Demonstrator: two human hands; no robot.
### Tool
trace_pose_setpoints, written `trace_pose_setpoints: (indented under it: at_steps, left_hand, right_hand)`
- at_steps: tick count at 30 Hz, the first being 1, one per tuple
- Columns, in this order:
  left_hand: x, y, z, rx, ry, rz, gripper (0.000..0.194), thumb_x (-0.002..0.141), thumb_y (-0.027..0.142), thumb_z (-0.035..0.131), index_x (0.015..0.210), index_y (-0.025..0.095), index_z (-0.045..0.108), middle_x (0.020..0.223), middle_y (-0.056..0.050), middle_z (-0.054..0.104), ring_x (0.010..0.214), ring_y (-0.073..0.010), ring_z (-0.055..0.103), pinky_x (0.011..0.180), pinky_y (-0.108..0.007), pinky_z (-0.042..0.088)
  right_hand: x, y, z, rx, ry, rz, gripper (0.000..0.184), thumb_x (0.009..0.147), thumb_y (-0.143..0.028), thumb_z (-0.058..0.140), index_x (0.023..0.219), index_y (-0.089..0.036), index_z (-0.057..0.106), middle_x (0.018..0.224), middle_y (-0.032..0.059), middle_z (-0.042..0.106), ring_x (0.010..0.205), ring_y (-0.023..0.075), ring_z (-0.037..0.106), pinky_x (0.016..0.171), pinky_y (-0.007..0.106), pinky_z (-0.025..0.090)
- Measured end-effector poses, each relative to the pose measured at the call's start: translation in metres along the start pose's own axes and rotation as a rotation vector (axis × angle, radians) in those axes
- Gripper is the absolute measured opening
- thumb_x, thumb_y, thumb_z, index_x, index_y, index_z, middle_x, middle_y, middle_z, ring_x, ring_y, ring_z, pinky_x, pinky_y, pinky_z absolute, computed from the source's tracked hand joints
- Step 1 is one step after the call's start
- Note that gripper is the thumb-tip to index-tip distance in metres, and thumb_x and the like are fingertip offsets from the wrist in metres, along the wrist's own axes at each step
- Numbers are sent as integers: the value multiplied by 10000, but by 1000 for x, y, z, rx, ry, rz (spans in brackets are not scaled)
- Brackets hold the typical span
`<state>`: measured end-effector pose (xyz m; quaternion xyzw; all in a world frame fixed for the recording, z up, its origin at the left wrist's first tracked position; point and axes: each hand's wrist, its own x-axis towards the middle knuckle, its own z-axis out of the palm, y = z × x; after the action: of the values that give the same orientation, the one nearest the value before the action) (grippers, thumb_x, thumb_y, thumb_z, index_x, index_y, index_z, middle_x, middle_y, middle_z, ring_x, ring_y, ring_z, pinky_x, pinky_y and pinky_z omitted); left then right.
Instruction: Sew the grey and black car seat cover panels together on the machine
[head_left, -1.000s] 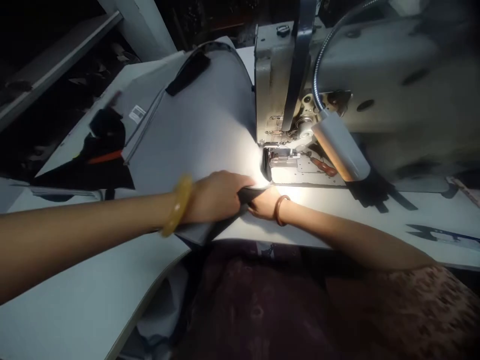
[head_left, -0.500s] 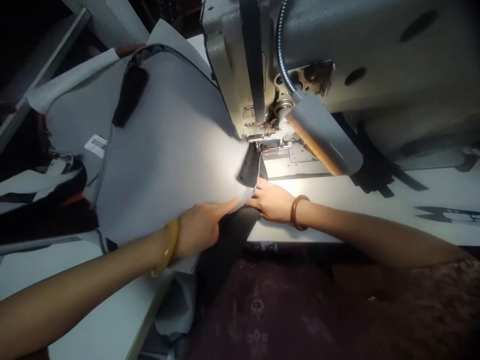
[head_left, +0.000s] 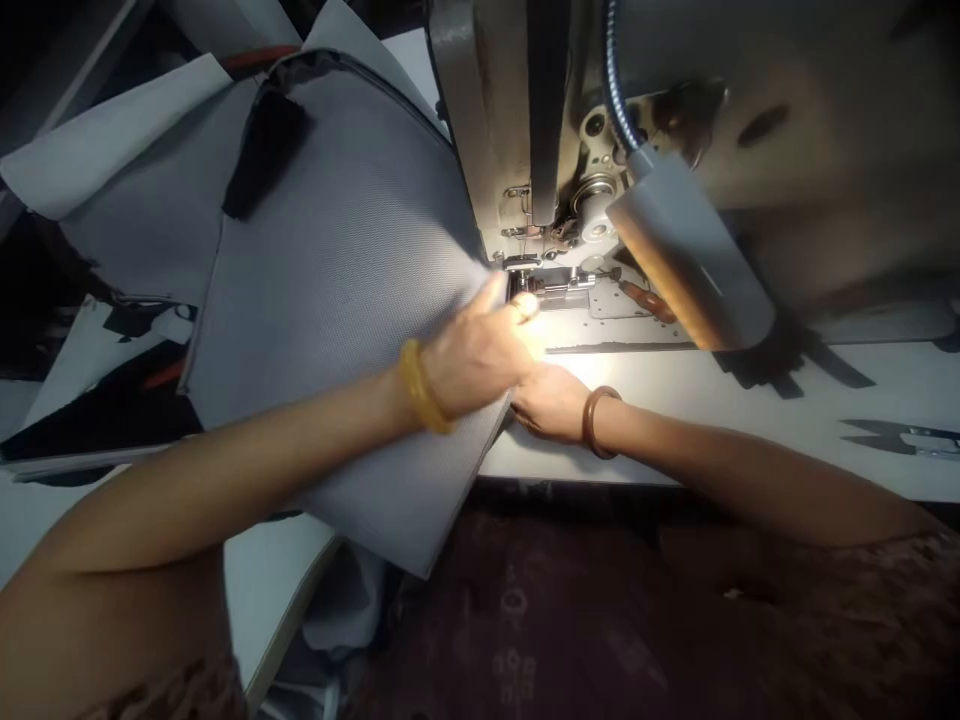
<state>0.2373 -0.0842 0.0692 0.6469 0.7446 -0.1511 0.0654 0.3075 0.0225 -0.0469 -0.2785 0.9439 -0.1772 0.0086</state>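
Observation:
A large grey ribbed fabric panel spreads leftward from the sewing machine. Just in front of the presser foot, my left hand, with a yellow bangle on its wrist, grips the panel's right edge. One finger lies along the cloth towards the needle. My right hand, wearing a brown bangle, is closed at the same edge slightly nearer to me. Its fingertips are partly hidden by the left hand and the cloth. The panel's near corner hangs over the table's front edge.
A lamp on a flexible neck lights the needle area. Thread snips lie on the white table at right. A black strip lies across the panel, and more fabric pieces are heaped at left.
My left hand has moved right and up to the presser foot. The panel's edge has been turned, covering the dark strip seen earlier, and its corner now points towards me. My right hand has barely moved.

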Motion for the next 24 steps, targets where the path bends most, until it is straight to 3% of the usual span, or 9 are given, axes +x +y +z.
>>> trace_pose_setpoints:
  at_steps: [4,7,10,13,18,21,24]
  left_hand:
    - [-4,-12,26,-65,58,-182,291,870,227,396,1012,129,629,1114,-107,612,1055,-262,543,984,-471,383]
    - [-10,-18,29,-127,86,-172,361,798,160,441,1118,111,602,1297,-119,520,1119,-244,533,1020,-408,389]
    - [-6,-20,24,-100,87,-215,368,830,149,433,1167,97,571,1384,-149,425,1111,-242,545,941,-358,453]
    - [-1,-18,23,-64,75,-248,346,902,144,340,1165,100,561,1312,-156,494,1037,-235,572,874,-362,477]
    - [-3,-15,25,52,73,-98,397,896,54,225,1002,106,604,1009,-120,616,1032,-234,535,932,-404,417]
    - [-4,-15,19,101,-39,-51,343,846,55,265,887,120,599,913,-113,602,944,-244,547,798,-364,455]
    - [-4,-9,9,59,-127,-88,265,829,208,362,847,118,611,893,-134,602,905,-265,546,736,-368,462]
  right_hand:
    - [-3,4,3,-1,82,-183,194,837,-170,453,896,-87,618,1020,157,626,1097,264,519,967,432,402]
    - [-3,7,6,-41,165,-231,234,852,-128,397,930,-79,613,1026,152,626,1089,243,520,986,424,397]
    - [-3,8,9,-95,200,-214,284,895,-118,336,942,-93,614,969,126,639,1025,216,540,966,399,413]
    - [-3,8,8,-138,172,-212,298,912,-116,319,953,-111,614,936,107,642,954,201,545,938,396,425]
    - [-3,5,5,-160,125,-141,325,930,-124,300,982,-117,620,928,104,634,925,200,538,890,380,450]
    - [-4,2,4,-149,109,-112,356,931,-118,280,1004,-128,629,998,106,623,975,197,534,937,376,439]
    - [-7,0,5,-136,145,-73,359,927,-123,289,984,-107,644,1049,153,601,1083,232,501,976,408,419]
